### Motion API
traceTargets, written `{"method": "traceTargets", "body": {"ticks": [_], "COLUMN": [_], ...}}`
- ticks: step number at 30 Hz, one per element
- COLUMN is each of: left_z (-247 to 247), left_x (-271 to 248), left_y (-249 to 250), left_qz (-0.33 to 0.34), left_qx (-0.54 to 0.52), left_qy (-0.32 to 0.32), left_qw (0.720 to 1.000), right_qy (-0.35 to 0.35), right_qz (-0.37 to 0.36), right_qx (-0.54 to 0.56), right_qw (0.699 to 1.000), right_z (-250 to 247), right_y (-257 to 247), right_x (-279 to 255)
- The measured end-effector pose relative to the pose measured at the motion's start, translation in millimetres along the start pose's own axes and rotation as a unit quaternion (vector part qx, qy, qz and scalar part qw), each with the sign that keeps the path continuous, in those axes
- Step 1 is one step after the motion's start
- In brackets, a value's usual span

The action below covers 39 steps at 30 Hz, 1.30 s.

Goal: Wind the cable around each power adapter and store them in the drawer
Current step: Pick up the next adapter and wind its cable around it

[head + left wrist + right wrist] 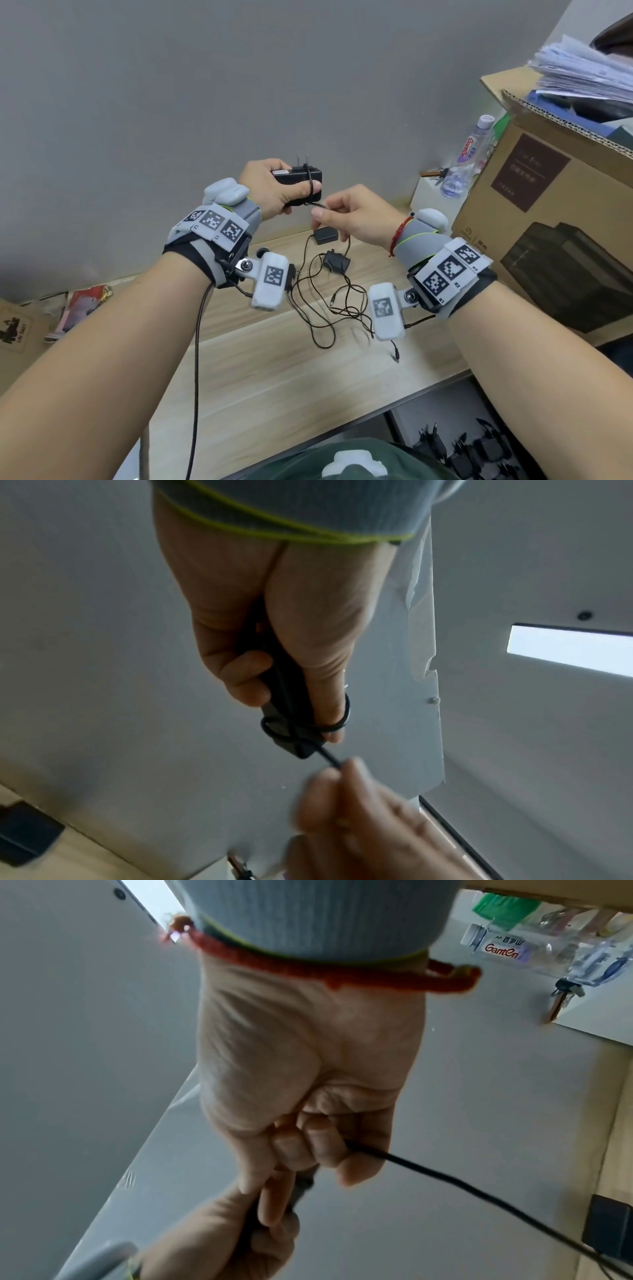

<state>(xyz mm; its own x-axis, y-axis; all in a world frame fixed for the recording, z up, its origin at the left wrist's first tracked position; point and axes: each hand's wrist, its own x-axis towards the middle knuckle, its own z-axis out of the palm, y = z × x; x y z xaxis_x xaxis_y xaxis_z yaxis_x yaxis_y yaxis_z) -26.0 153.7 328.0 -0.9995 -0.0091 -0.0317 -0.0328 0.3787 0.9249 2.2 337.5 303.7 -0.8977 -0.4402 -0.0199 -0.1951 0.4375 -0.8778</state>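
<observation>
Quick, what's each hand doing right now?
Left hand: closed around the black power adapter, thumb under a loop of cable.
Right hand: fingers pinching the adapter's cable, which trails down to the desk.

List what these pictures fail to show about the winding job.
- Drawer: head view, cut off by the bottom edge; contents dark.
- Adapter: left wrist view, mostly hidden by the left hand.
- Right hand: blurred there; its pinch on the cable is unclear.
</observation>
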Motion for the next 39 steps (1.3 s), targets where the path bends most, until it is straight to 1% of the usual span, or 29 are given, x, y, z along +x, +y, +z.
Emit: {"method": "traceTargets", "body": {"ticks": [4, 7, 9, 11, 15, 19, 23, 25, 29, 31, 36, 39], "left_z": [-3.8, -2.4, -0.5, 1.0, 4.4, 8.0, 11.1, 11.9, 11.6, 10.7, 6.8, 1.8], "left_x": [-0.3, -5.4, -7.9, -9.7, -13.0, -16.3, -20.5, -21.2, -14.1, -9.9, -4.4, 0.1], "left_y": [-6.9, -5.5, -3.6, -0.3, 5.9, 12.8, 18.0, 19.1, 17.7, 16.7, 7.8, -1.3], "left_qz": [0.004, 0.009, 0.015, 0.023, 0.042, 0.053, 0.060, 0.061, 0.052, 0.032, 0.005, -0.005], "left_qx": [0.075, 0.111, 0.110, 0.103, 0.099, 0.078, 0.036, 0.008, -0.054, -0.067, -0.033, 0.033], "left_qy": [-0.035, -0.073, -0.093, -0.112, -0.154, -0.171, -0.165, -0.150, -0.095, -0.060, -0.017, -0.007], "left_qw": [0.997, 0.991, 0.989, 0.988, 0.982, 0.981, 0.984, 0.987, 0.993, 0.995, 0.999, 0.999], "right_qy": [0.046, 0.093, 0.117, 0.131, 0.146, 0.145, 0.151, 0.145, 0.095, 0.061, 0.029, 0.026], "right_qz": [-0.038, -0.051, -0.050, -0.050, -0.057, -0.035, -0.004, 0.006, 0.028, 0.013, -0.013, -0.023], "right_qx": [0.026, 0.029, 0.008, 0.015, 0.040, 0.031, 0.045, 0.056, 0.050, 0.023, -0.023, -0.022], "right_qw": [0.998, 0.994, 0.992, 0.990, 0.987, 0.988, 0.988, 0.988, 0.994, 0.998, 0.999, 0.999], "right_z": [-16.7, -29.6, -36.0, -39.8, -44.1, -41.7, -28.9, -20.7, -4.6, 2.5, 3.0, -3.3], "right_y": [-15.4, -20.8, -20.6, -18.2, -10.5, -1.8, 11.3, 16.7, 20.9, 17.5, 3.5, -3.2], "right_x": [-0.9, 3.3, 7.8, 11.8, 18.0, 19.8, 20.0, 19.4, 12.8, 6.7, 3.1, 1.1]}}
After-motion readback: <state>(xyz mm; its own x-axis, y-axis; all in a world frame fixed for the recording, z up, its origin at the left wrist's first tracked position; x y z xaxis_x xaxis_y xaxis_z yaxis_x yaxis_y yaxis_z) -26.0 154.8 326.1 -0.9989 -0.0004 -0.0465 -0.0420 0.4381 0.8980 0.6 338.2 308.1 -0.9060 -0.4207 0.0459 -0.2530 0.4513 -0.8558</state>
